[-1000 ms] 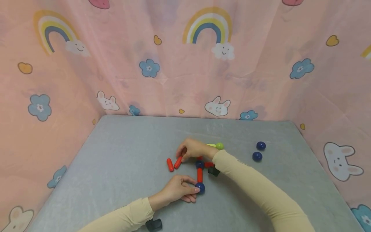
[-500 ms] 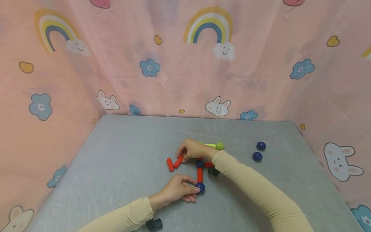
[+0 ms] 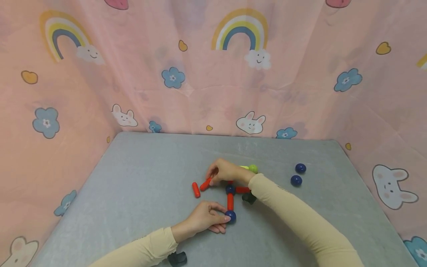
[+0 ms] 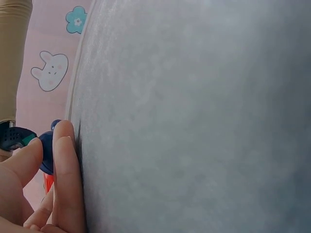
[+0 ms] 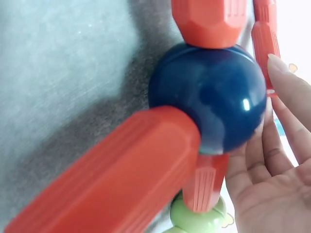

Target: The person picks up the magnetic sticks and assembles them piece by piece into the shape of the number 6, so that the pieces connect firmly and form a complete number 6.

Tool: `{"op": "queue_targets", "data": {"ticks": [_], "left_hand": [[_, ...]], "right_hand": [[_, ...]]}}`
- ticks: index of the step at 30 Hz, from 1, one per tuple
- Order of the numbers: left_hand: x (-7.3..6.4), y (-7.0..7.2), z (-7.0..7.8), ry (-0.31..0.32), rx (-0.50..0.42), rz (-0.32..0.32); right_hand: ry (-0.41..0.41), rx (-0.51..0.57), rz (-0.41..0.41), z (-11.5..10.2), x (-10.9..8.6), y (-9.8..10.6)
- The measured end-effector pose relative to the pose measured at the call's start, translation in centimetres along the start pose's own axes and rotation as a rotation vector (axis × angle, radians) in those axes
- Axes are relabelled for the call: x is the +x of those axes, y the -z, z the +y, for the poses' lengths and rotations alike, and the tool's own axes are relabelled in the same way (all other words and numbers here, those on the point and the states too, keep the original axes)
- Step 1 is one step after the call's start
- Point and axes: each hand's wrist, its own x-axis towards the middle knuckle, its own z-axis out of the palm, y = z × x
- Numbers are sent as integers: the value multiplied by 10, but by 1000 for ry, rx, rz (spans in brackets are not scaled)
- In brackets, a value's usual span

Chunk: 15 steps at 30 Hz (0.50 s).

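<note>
The person's left hand [image 3: 201, 217] pinched a glossy dark blue ball [image 3: 231, 218] at the near end of a ribbed red connecting rod [image 3: 230, 202], whose far end met a second dark blue ball [image 3: 230, 189]. Left of that joint, the right hand [image 3: 225, 171] pinched a short red rod [image 3: 205, 184] (whether it touched the grey desk [image 3: 150, 167], I could not tell). A loose red rod [image 3: 196, 190] lay just beside it. Two separate dark blue balls [image 3: 300, 168] rested near each other, farther right.
</note>
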Motion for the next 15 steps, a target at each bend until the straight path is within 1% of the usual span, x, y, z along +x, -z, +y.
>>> {"op": "queue_targets", "data": {"ticks": [4,7,11,15], "left_hand": [[0,-1,1,5,2,3],[0,-1,1,13,4,6],[-1,-2,0,16,2,11],[-1,-2,1,17,0,13]], "right_hand": [[-4,31,47,-1,-5,5],[20,40,97,-2,-12,8],[28,90,162,-3,-24,11],[19,93,219,-3,-38,15]]}}
